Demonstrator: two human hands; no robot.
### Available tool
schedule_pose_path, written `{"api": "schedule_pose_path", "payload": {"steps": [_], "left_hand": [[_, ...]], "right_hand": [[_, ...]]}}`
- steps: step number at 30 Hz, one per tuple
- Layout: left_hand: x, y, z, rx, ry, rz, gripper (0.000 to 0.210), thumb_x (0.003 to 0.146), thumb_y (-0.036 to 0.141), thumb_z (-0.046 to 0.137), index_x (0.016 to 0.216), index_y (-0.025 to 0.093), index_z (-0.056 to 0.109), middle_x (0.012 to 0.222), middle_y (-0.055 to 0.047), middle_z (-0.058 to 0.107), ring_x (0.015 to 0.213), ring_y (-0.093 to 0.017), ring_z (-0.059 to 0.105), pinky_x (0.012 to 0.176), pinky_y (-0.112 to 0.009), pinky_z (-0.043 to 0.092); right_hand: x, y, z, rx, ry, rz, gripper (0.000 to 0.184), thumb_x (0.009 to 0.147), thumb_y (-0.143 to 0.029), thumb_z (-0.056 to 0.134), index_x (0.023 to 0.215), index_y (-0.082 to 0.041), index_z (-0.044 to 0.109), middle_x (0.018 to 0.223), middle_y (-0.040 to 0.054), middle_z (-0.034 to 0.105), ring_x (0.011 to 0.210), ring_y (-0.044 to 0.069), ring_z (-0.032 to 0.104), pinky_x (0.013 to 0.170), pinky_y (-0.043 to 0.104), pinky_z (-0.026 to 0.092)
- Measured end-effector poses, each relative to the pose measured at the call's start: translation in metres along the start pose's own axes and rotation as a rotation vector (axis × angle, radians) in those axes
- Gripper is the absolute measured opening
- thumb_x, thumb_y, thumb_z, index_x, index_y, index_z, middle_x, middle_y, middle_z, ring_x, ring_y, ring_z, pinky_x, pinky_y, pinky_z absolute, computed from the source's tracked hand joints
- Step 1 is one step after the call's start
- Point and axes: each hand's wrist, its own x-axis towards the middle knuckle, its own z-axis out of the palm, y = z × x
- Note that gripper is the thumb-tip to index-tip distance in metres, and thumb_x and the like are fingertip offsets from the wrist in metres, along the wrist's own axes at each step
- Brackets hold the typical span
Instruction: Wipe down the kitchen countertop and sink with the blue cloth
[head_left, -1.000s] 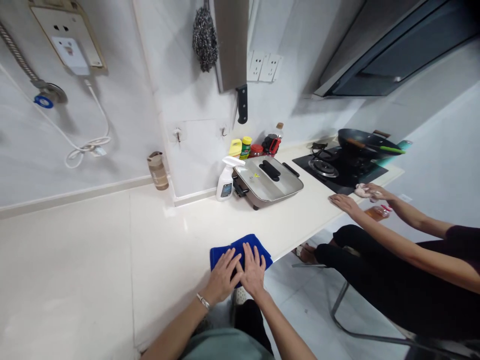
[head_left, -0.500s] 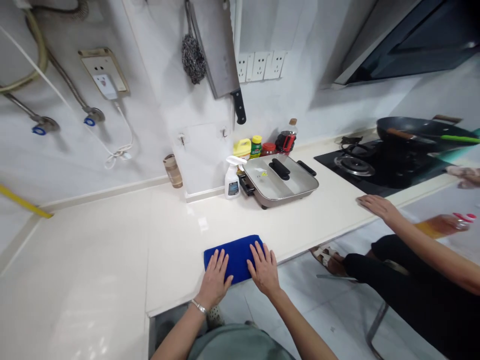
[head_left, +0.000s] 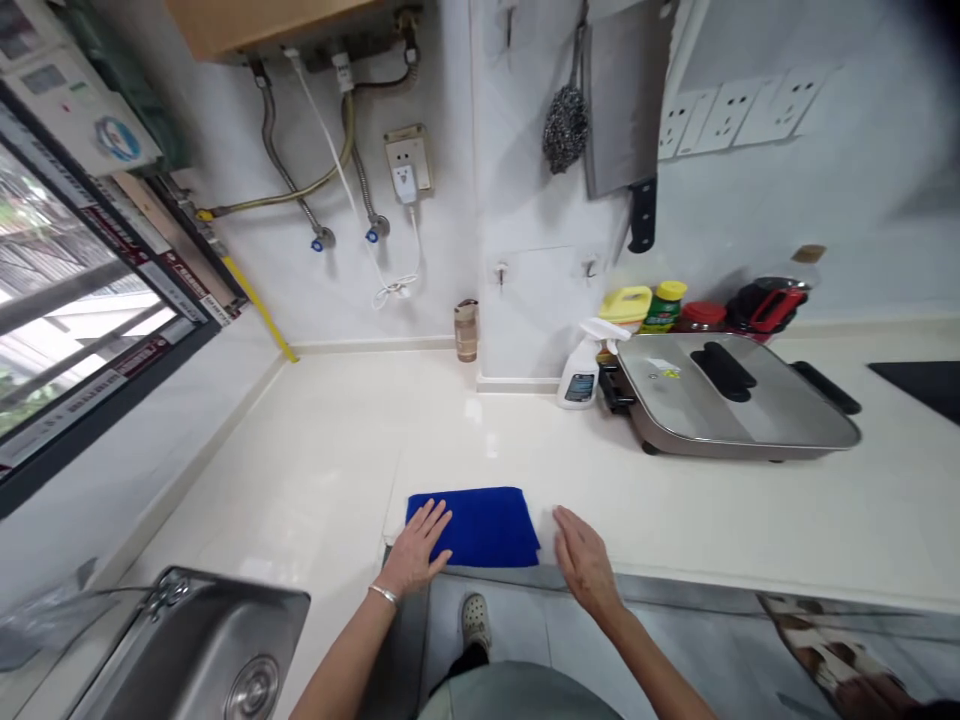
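Note:
A folded blue cloth lies flat at the front edge of the white countertop. My left hand, with a silver bracelet at the wrist, rests spread on the cloth's left end. Just off the cloth's right side is my right hand, over the counter edge, its fingers stretched and holding nothing. Both palms face down.
A steel sink is at the lower left. Behind the cloth stand a white spray bottle, a lidded electric pan and a brown bottle. A cleaver and steel scrubber hang on the wall.
My view has swung left, bringing the sink and window in and leaving the co-worker mostly out. My right hand has come off the cloth to its right; my left hand stays on it.

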Motion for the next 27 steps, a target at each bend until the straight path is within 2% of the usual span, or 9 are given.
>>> {"api": "schedule_pose_path", "payload": {"steps": [3, 6, 10, 12, 14, 18, 20, 23, 27], "left_hand": [[-0.024, -0.03, -0.019, 0.023, -0.023, -0.045, 0.064, 0.098, 0.034, 0.047, 0.157, 0.022, 0.025, 0.162, -0.008, 0.03, 0.152, -0.025, 0.021, 0.12, -0.049, 0.033], [-0.042, -0.052, -0.037, 0.017, -0.051, -0.11, 0.058, 0.099, 0.034, 0.043, 0.154, 0.023, 0.032, 0.161, -0.007, 0.033, 0.151, -0.023, 0.023, 0.122, -0.047, 0.03], [-0.046, -0.066, -0.047, -0.073, -0.087, -0.221, 0.052, 0.101, 0.038, 0.038, 0.15, 0.024, 0.041, 0.158, -0.005, 0.039, 0.149, -0.021, 0.03, 0.121, -0.045, 0.032], [-0.034, -0.063, -0.039, -0.093, -0.035, -0.318, 0.053, 0.101, 0.041, 0.035, 0.151, 0.022, 0.04, 0.156, -0.006, 0.043, 0.147, -0.021, 0.032, 0.12, -0.045, 0.034], [-0.016, -0.052, -0.024, -0.078, 0.051, -0.396, 0.057, 0.102, 0.044, 0.033, 0.153, 0.019, 0.036, 0.155, -0.008, 0.044, 0.148, -0.023, 0.031, 0.121, -0.048, 0.032], [0.021, -0.013, 0.013, 0.026, 0.144, -0.424, 0.056, 0.1, 0.044, 0.035, 0.15, 0.021, 0.043, 0.16, -0.013, 0.035, 0.151, -0.033, 0.022, 0.119, -0.06, 0.027], [0.033, 0.002, 0.025, 0.107, 0.201, -0.427, 0.056, 0.098, 0.046, 0.039, 0.148, 0.02, 0.047, 0.163, -0.014, 0.027, 0.152, -0.038, 0.013, 0.119, -0.063, 0.023], [0.043, 0.008, 0.031, 0.163, 0.253, -0.403, 0.059, 0.097, 0.047, 0.039, 0.148, 0.017, 0.047, 0.164, -0.017, 0.021, 0.152, -0.041, 0.008, 0.118, -0.065, 0.022], [0.06, 0.002, 0.033, 0.164, 0.252, -0.389, 0.063, 0.096, 0.05, 0.037, 0.148, 0.017, 0.046, 0.163, -0.017, 0.023, 0.152, -0.042, 0.007, 0.116, -0.067, 0.023]], "right_hand": [[-0.001, 0.036, -0.008, -0.02, 0.067, 0.013, 0.036, 0.1, -0.029, 0.037, 0.127, -0.018, 0.059, 0.133, 0.0121, 0.059, 0.126, 0.026, 0.052, 0.106, 0.049, 0.045], [-0.001, 0.072, -0.022, -0.078, 0.041, 0.036, 0.036, 0.097, -0.027, 0.037, 0.123, -0.018, 0.061, 0.134, 0.0117, 0.059, 0.126, 0.027, 0.052, 0.108, 0.049, 0.043], [0.0, 0.096, -0.038, -0.131, 0.046, 0.106, 0.039, 0.095, -0.026, 0.038, 0.126, -0.018, 0.061, 0.135, 0.0127, 0.058, 0.127, 0.027, 0.052, 0.109, 0.05, 0.042], [0.002, 0.096, -0.043, -0.135, 0.057, 0.117, 0.04, 0.095, -0.025, 0.037, 0.126, -0.018, 0.061, 0.134, 0.0124, 0.059, 0.126, 0.026, 0.052, 0.108, 0.048, 0.042], [0.005, 0.091, -0.047, -0.133, 0.063, 0.119, 0.04, 0.095, -0.023, 0.037, 0.127, -0.018, 0.06, 0.134, 0.012, 0.059, 0.126, 0.025, 0.052, 0.108, 0.047, 0.041], [0.011, 0.085, -0.048, -0.155, 0.087, 0.152, 0.04, 0.095, -0.019, 0.035, 0.127, -0.018, 0.059, 0.134, 0.0098, 0.059, 0.127, 0.022, 0.051, 0.107, 0.044, 0.041], [0.013, 0.086, -0.047, -0.171, 0.095, 0.167, 0.04, 0.094, -0.017, 0.035, 0.126, -0.019, 0.059, 0.133, 0.0083, 0.06, 0.126, 0.021, 0.052, 0.105, 0.041, 0.042], [0.014, 0.086, -0.046, -0.197, 0.1, 0.182, 0.041, 0.091, -0.015, 0.037, 0.126, -0.019, 0.059, 0.134, 0.0078, 0.059, 0.126, 0.02, 0.051, 0.104, 0.04, 0.042], [0.018, 0.081, -0.046, -0.233, 0.095, 0.195, 0.042, 0.09, -0.013, 0.04, 0.127, -0.018, 0.058, 0.137, 0.008, 0.057, 0.128, 0.021, 0.048, 0.106, 0.04, 0.039]]}}
